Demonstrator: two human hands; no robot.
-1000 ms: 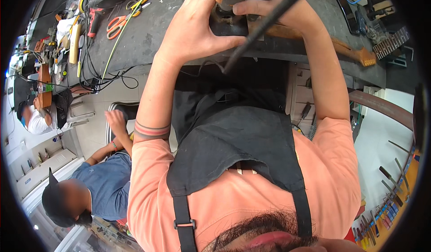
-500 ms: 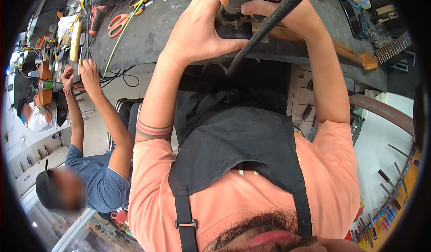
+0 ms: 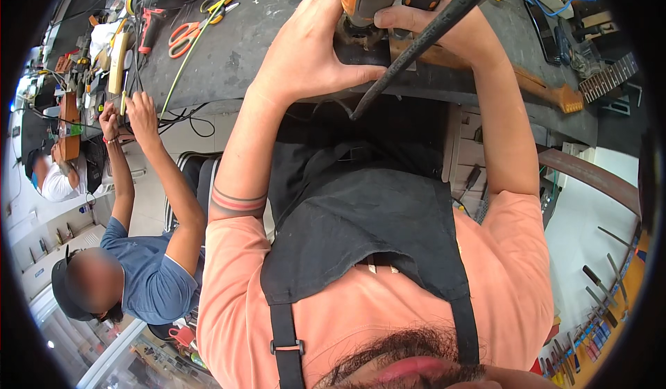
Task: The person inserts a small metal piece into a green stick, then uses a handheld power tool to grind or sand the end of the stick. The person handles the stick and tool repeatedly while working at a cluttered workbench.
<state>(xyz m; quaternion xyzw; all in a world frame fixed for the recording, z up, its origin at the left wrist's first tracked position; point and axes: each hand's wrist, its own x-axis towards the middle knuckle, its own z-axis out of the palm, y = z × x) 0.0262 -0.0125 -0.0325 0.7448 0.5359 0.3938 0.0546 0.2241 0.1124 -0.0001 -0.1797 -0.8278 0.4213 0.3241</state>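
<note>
On the dark workbench (image 3: 243,56): orange scissors (image 3: 196,28); red-handled tool (image 3: 147,35); green cable (image 3: 186,65).

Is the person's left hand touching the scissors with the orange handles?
Apart. The head view shows bare dark bench between the left hand and the orange-handled scissors.

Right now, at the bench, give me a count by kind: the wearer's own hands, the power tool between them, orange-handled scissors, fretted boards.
Own hands: 2 (left hand, right hand)
Power tool: 1
Orange-handled scissors: 1
Fretted board: 1
Total: 5
</note>
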